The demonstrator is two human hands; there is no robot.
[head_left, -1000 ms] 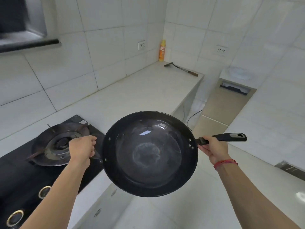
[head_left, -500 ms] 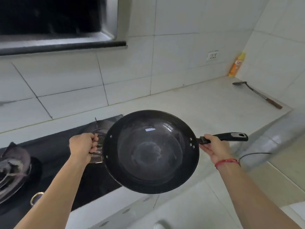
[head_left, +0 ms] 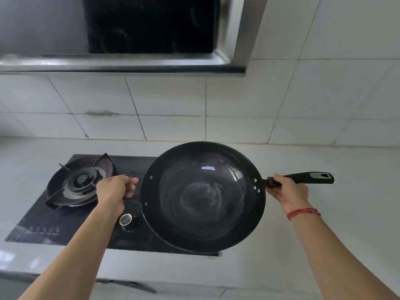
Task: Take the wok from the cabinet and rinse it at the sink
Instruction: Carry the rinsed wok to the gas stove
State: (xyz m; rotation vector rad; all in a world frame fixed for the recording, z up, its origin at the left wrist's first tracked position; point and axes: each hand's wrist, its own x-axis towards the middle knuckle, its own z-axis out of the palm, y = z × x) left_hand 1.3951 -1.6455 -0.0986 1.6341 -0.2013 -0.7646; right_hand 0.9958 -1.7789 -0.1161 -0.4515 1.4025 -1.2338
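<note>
On the left, a burner point(head_left: 78, 182) is sitting on the black hob point(head_left: 65, 221) set into the bench point(head_left: 335, 213). Our left grip point(head_left: 114, 189) is curling round a small loop point(head_left: 134, 175) on the left rim of the wok point(head_left: 202, 197). The wok is hanging mouth up between our two grips, over the hob's right half. Our right grip point(head_left: 287, 191) is clamping the long black handle point(head_left: 303, 178) just beside the rim, the handle's far end sticking out rightward past it.
</note>
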